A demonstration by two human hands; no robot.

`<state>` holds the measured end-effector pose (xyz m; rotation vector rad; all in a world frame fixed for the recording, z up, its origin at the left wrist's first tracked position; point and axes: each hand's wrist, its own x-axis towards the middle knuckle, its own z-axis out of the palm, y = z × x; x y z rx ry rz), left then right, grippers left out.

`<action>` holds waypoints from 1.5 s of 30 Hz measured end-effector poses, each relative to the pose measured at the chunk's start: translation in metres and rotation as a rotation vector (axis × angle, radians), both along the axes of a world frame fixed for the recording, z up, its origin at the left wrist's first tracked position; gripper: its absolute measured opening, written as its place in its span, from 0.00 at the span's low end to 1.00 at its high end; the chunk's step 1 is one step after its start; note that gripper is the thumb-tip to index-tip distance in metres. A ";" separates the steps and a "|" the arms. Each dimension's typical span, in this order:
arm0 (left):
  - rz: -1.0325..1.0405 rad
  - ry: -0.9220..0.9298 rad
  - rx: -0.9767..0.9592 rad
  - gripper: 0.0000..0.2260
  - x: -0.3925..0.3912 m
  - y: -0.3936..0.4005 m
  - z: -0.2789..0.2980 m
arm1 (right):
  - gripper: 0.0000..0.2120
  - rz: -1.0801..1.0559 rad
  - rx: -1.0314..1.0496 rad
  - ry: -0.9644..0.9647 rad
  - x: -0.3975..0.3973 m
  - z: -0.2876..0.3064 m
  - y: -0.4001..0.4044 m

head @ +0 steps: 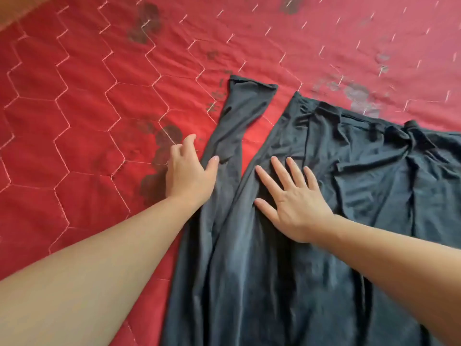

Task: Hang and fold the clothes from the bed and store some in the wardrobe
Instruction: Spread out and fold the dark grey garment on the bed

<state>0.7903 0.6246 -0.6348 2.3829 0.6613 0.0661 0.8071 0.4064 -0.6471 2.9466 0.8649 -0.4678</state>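
A dark grey garment (349,186) lies spread on the red quilted bed cover (74,121), filling the lower right of the head view. One long sleeve (239,116) stretches up and away from the body of the garment. My left hand (189,176) sits at the sleeve's left edge, thumb on the cloth and fingers loosely bent over the cover. My right hand (291,203) lies flat with spread fingers on the garment's body, just right of the sleeve. A knotted tie (414,136) shows near the garment's top right.
The red cover has a pale hexagon stitch pattern and dark printed flower marks (147,21). An orange-brown strip (15,11) shows at the top left corner beyond the cover's edge.
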 end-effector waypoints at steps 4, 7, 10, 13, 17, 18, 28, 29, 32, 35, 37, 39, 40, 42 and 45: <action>-0.010 0.132 -0.208 0.22 0.010 0.007 0.014 | 0.38 0.018 -0.121 0.044 0.018 0.003 0.004; 0.046 0.248 -0.773 0.11 0.009 0.003 0.027 | 0.40 0.030 -0.240 0.151 0.031 0.020 0.012; 0.227 0.134 -1.238 0.10 0.012 0.011 0.047 | 0.40 -0.007 -0.314 0.259 0.039 0.041 0.028; 0.209 0.031 -1.389 0.09 0.009 0.012 0.070 | 0.22 -0.158 -0.042 0.079 0.041 0.063 0.053; -0.170 0.088 -1.220 0.16 -0.008 -0.018 0.093 | 0.17 -0.918 0.955 0.582 0.037 0.096 0.093; -0.230 0.107 -1.178 0.17 -0.012 -0.028 0.096 | 0.16 -1.012 1.057 0.759 0.035 0.100 0.095; 0.017 -0.080 -0.692 0.06 -0.033 -0.064 0.044 | 0.16 -1.111 1.822 1.110 0.056 0.139 0.011; -0.102 0.007 -0.596 0.09 -0.036 -0.063 0.034 | 0.15 -1.210 1.751 1.046 0.054 0.127 0.001; -0.407 0.175 -0.326 0.09 -0.046 -0.058 0.020 | 0.13 -1.398 1.123 0.884 0.039 0.079 -0.029; -0.528 0.221 -0.268 0.07 -0.045 -0.050 0.017 | 0.24 -1.425 1.021 0.789 0.040 0.052 -0.043; -0.594 0.231 -0.228 0.07 -0.042 -0.045 0.018 | 0.34 -1.357 0.923 0.642 0.044 0.049 -0.040; -0.609 0.238 -0.200 0.06 -0.036 -0.039 0.018 | 0.36 -1.156 0.691 0.407 0.048 0.047 -0.036; -0.583 0.243 -0.207 0.07 -0.033 -0.035 0.018 | 0.36 -1.036 0.567 0.291 0.052 0.045 -0.034; -0.421 0.258 -0.354 0.12 -0.029 -0.026 0.017 | 0.27 -0.891 0.434 0.165 0.058 0.044 -0.033; -0.093 0.261 -0.625 0.20 -0.027 -0.011 0.012 | 0.06 -0.883 0.529 0.124 0.068 0.047 -0.024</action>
